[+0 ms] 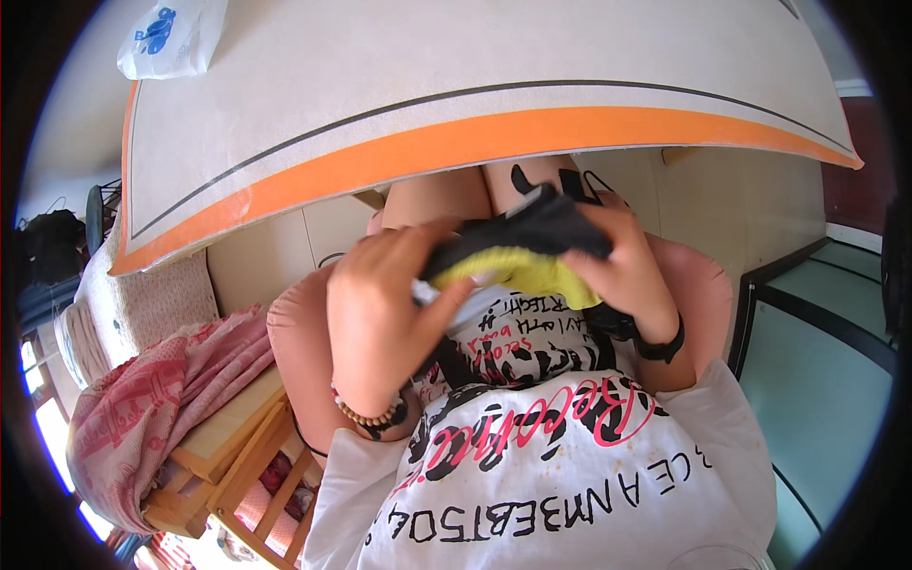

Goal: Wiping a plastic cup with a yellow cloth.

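Observation:
A dark piece of fabric (546, 233) with a bright yellow-green inner side is stretched between my two hands, just above my lap and below the table edge. Its exact kind does not show. My left hand (380, 299), wearing a beaded bracelet, grips the left end with fingers on top and the thumb beneath. At the other end my right hand (632, 266), with a black band on its wrist, pinches the fabric. Motion blurs both hands and the cloth a little. Behind the fabric lies the front of my printed white shirt (570, 446).
The white tabletop (456, 57) with its orange border spans the front. On its far left corner sits a white plastic bag (171, 47). A pink cloth (157, 408) drapes over wooden furniture (242, 427) at my left. I sit in a pink chair (299, 332); a glass-panelled cabinet (817, 332) stands right.

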The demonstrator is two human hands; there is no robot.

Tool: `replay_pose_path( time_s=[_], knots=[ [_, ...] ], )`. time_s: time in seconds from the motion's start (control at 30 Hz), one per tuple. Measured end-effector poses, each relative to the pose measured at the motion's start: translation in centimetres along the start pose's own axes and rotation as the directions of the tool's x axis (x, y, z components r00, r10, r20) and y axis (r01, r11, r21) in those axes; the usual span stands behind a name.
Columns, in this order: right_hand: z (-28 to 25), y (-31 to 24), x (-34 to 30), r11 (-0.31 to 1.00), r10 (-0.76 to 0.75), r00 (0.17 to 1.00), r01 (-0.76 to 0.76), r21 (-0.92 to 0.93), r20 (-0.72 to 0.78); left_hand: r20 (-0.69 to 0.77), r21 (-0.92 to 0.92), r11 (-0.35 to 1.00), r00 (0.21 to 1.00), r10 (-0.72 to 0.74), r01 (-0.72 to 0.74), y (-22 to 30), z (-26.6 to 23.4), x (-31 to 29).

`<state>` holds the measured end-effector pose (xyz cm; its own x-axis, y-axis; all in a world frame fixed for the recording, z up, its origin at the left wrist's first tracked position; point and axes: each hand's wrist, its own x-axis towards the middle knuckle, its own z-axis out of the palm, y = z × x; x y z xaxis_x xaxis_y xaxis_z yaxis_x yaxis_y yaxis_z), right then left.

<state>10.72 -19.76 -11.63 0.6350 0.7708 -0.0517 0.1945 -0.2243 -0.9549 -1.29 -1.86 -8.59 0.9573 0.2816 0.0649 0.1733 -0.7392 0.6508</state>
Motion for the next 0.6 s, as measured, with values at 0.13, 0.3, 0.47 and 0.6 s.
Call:
replay_pose_path(
  time_s=[0.13, 0.3, 0.47, 0.6],
  knots=[
    [-0.4, 5.1, 0.6, 0.907, 0.38, 0.921, -0.351, 0.234, -0.091, -0.049, -0.231, 0.934, 0.955, -0.292, 0.274, -2.1, 0.9, 1.3],
    [-1.0, 3.8, -2.4, 0.914, -0.027, 0.978, 0.108, 0.391, -0.207, 0.317, -0.49, 0.872, 0.933, 0.17, 0.007, -3.2, 2.7, 1.3],
    [-2.5, 3.7, -2.3, 0.719, 0.259, 0.964, -0.148, 0.679, -0.063, 0.201, -0.401, 0.9, 0.941, 0.271, -0.173, -0.7, 2.1, 1.4],
    [-2.2, 2.6, -1.6, 0.979, -0.163, 0.981, 0.174, 0.105, -0.108, 0.005, -0.576, 0.808, 0.988, 0.153, -0.123, -1.6, 3.0, 2.1]
  ],
)
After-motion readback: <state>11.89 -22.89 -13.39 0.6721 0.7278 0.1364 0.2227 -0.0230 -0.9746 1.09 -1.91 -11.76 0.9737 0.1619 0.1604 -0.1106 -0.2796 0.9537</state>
